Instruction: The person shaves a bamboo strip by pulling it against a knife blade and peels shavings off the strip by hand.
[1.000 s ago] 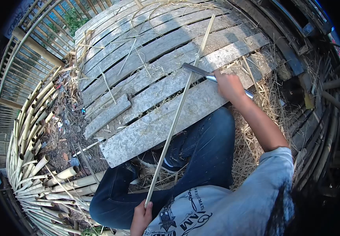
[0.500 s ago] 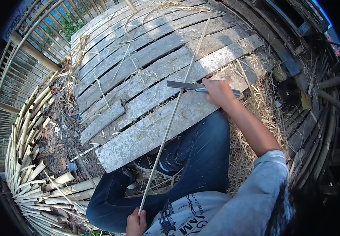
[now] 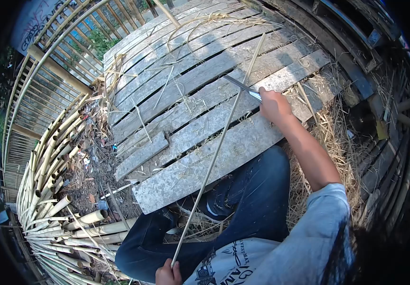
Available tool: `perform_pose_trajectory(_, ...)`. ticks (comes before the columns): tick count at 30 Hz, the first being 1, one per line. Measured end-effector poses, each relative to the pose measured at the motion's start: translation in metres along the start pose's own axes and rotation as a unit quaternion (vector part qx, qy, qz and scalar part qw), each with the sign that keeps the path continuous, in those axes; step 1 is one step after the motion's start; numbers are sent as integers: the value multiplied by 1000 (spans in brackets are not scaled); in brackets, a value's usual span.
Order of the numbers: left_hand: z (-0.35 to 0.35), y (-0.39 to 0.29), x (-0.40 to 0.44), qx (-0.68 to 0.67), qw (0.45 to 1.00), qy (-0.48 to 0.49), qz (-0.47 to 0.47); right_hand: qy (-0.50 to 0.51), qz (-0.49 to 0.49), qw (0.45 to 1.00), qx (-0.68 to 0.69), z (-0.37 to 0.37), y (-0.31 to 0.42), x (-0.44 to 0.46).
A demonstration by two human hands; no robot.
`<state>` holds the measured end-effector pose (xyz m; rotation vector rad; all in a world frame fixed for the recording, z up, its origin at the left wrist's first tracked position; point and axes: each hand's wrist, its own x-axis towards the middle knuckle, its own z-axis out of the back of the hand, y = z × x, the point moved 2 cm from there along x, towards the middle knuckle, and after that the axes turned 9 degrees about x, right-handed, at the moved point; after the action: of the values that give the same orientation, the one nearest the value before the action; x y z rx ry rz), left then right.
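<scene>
Fingers of my left hand (image 3: 168, 273) are closed on the near end of a long, thin bamboo strip (image 3: 213, 159), low in the view by the shirt. The strip runs up and to the right across the wooden slat platform (image 3: 186, 185). My right hand (image 3: 273, 105) is wrapped round the handle of a metal-bladed knife (image 3: 241, 85). Its blade lies across the strip in the upper middle of the view. The right palm hides part of the handle.
Cut bamboo poles (image 3: 91, 217) are stacked at the left, below a bamboo fence (image 3: 55, 71). A short loose board (image 3: 142, 156) lies on the platform's left part. Straw (image 3: 330, 128) covers the ground at the right. Curled strips (image 3: 214, 19) lie at the far side.
My right hand drew the knife toward me along the strip, then moved it back away, its blade now tilted. The camera view has also shifted. Both hands keep their hold.
</scene>
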<state>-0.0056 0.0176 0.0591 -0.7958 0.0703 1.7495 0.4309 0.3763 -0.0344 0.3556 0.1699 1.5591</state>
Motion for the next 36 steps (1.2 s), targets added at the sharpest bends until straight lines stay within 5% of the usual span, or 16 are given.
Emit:
perform_pose_trajectory(4, -5, -6, 24, 46, 994, -55, -87, 185, 130, 973, 44, 5, 89, -67)
perform_pose_trajectory(9, 6, -21, 58, 153, 986, -57, -29, 316, 163, 896, 267, -13, 165, -162)
perform_pose_trajectory(14, 22, -33, 71, 165, 981, -92, -36, 171, 231, 945, 155, -27, 150, -142)
perform_pose_trajectory(18, 20, -23, 81, 152, 982, -97, -59, 72, 82, 993, 34, -23, 107, -101)
perform_pose_trajectory(22, -15, -16, 94, 139, 980, -75, -121, 83, 34, 996, -11, -19, 108, -108)
perform_pose_trajectory(27, -14, -21, 93, 155, 975, -77, -139, 211, 173, 962, 26, -23, 181, -169)
perform_pose_trajectory(29, -10, -10, 89, 159, 975, -82, -133, 173, 206, 963, 14, -32, 164, -157)
perform_pose_trajectory(32, -13, 0, 83, 142, 977, -84, -137, 60, -32, 996, -61, -23, 94, -97)
perform_pose_trajectory(34, -16, 0, 79, 144, 972, -84, -168, 18, -81, 989, -124, -8, 39, -75)
perform_pose_trajectory(36, -14, -6, 82, 127, 975, -87, -161, 37, -33, 993, -112, 8, 64, -87)
